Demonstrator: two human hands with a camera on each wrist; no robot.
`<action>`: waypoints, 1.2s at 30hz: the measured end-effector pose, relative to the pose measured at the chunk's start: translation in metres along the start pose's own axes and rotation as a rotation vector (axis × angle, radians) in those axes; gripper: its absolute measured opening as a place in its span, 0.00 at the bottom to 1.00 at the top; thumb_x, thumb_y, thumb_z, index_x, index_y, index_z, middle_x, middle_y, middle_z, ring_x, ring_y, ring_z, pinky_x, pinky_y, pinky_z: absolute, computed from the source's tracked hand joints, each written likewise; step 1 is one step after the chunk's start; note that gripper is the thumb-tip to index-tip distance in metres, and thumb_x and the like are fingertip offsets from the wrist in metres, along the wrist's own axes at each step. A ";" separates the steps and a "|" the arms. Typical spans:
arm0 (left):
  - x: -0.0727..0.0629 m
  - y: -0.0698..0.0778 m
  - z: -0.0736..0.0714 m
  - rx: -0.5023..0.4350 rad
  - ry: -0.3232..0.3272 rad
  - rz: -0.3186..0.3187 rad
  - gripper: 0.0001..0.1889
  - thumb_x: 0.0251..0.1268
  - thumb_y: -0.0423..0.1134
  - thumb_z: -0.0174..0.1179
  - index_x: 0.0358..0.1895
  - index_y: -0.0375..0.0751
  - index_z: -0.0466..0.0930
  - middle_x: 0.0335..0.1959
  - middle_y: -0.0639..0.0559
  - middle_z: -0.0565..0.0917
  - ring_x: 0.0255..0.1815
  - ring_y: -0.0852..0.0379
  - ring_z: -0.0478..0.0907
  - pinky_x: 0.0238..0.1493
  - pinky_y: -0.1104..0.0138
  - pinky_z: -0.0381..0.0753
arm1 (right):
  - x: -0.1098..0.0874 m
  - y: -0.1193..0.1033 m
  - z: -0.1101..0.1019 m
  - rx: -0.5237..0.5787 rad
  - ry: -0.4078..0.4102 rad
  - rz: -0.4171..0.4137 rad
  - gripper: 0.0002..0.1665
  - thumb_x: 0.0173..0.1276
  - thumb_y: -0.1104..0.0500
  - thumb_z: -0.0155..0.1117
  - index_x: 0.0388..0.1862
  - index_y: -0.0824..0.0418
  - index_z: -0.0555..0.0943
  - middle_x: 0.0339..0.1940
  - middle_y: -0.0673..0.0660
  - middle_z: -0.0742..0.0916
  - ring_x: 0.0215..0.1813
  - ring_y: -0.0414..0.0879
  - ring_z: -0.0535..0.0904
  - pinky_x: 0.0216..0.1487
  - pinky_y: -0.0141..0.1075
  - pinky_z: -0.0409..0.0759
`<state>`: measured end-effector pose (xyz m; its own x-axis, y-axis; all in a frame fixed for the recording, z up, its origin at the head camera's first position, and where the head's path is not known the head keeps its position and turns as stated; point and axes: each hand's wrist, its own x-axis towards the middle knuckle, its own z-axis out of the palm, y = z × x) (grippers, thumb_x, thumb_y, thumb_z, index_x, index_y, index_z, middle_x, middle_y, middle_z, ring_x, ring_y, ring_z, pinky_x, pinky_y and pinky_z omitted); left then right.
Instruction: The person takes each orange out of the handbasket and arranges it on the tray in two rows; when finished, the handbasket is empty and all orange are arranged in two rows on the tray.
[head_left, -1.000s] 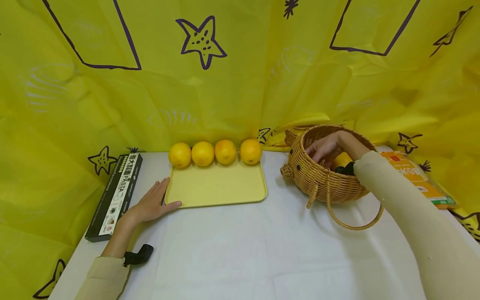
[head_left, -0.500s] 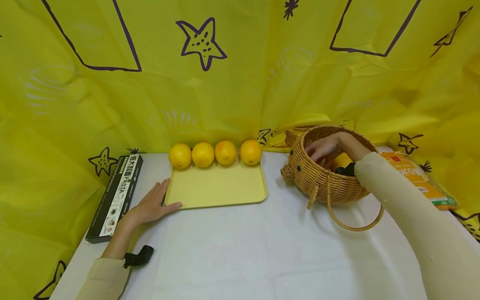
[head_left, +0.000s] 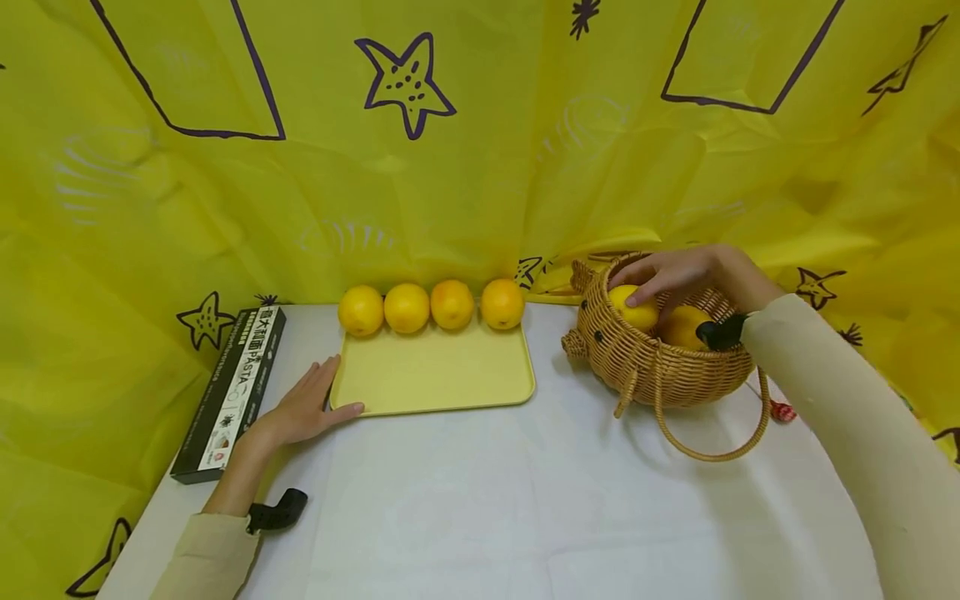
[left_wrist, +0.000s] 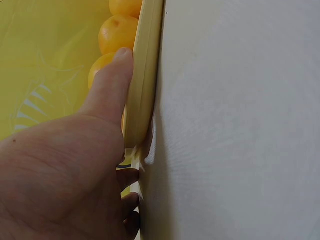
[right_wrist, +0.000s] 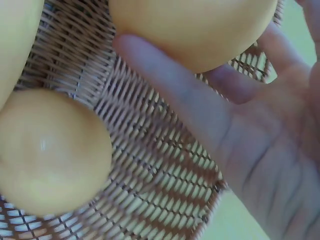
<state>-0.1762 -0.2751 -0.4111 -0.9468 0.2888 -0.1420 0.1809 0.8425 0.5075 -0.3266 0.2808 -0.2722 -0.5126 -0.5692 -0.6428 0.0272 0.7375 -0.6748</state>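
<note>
— Yellow cloth (head_left: 480,183), printed with starfish, hangs behind a white table (head_left: 450,500). What lies at the left?

— A pasta box (head_left: 232,392), then the left hand (head_left: 300,414): fingers straight and close together by the left edge of a tray (head_left: 433,371), thumb spread away to its near corner.

— How would that tray handle?

— Light and stiff, I'd judge, and apt to slide if nudged; best taken by its short ends. It is pale yellow, shallow and round-cornered, with four oranges (head_left: 407,308) in a row along its far edge.

— And farther right?

— A wicker basket (head_left: 675,379) with a pig's snout. Inside, at its left side and up near the rim, is the yellow fruit (head_left: 633,310); the right hand (head_left: 678,271) reaches over it, fingers curled round its sides, though not every fingertip shows.

— Heavy?

— Moderate, I'd guess (real or imitation, I cannot tell). It looks firm, with smooth skin that could slip or roll, so holding it round its widest part should serve better than pinching the top. Hardly fragile.

— And its looks?

— Rounded, bright yellow from the head camera, paler from the right wrist. Another fruit (head_left: 682,327), more orange, sits to its right in the basket.
</note>
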 end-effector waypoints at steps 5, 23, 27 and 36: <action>0.002 -0.001 -0.001 0.001 -0.001 -0.005 0.54 0.64 0.62 0.56 0.77 0.29 0.37 0.77 0.27 0.42 0.77 0.27 0.37 0.74 0.35 0.42 | -0.017 0.000 -0.002 0.003 0.064 -0.053 0.35 0.75 0.56 0.53 0.76 0.61 0.55 0.69 0.64 0.64 0.56 0.48 0.77 0.58 0.47 0.82; 0.002 -0.001 -0.001 -0.004 -0.017 -0.018 0.54 0.64 0.62 0.56 0.77 0.29 0.36 0.78 0.27 0.42 0.77 0.27 0.37 0.74 0.35 0.41 | -0.067 0.017 0.025 -0.014 0.556 -0.290 0.33 0.76 0.59 0.52 0.77 0.53 0.58 0.71 0.58 0.64 0.43 0.49 0.87 0.44 0.38 0.87; 0.003 -0.003 0.000 -0.002 -0.019 -0.017 0.54 0.64 0.63 0.56 0.77 0.30 0.36 0.78 0.27 0.42 0.77 0.27 0.37 0.74 0.35 0.41 | -0.066 0.014 0.038 0.033 0.637 -0.351 0.32 0.76 0.60 0.50 0.77 0.48 0.58 0.74 0.65 0.59 0.44 0.40 0.86 0.44 0.32 0.86; 0.004 -0.005 0.001 -0.002 -0.018 -0.017 0.54 0.64 0.62 0.56 0.77 0.30 0.36 0.77 0.27 0.42 0.77 0.26 0.36 0.74 0.35 0.41 | -0.057 0.007 0.063 0.064 0.711 -0.501 0.36 0.76 0.63 0.49 0.79 0.44 0.54 0.73 0.62 0.66 0.49 0.32 0.82 0.44 0.27 0.84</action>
<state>-0.1805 -0.2781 -0.4150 -0.9449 0.2825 -0.1656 0.1643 0.8464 0.5066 -0.2429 0.2958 -0.2628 -0.8907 -0.4436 0.0995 -0.3076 0.4269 -0.8503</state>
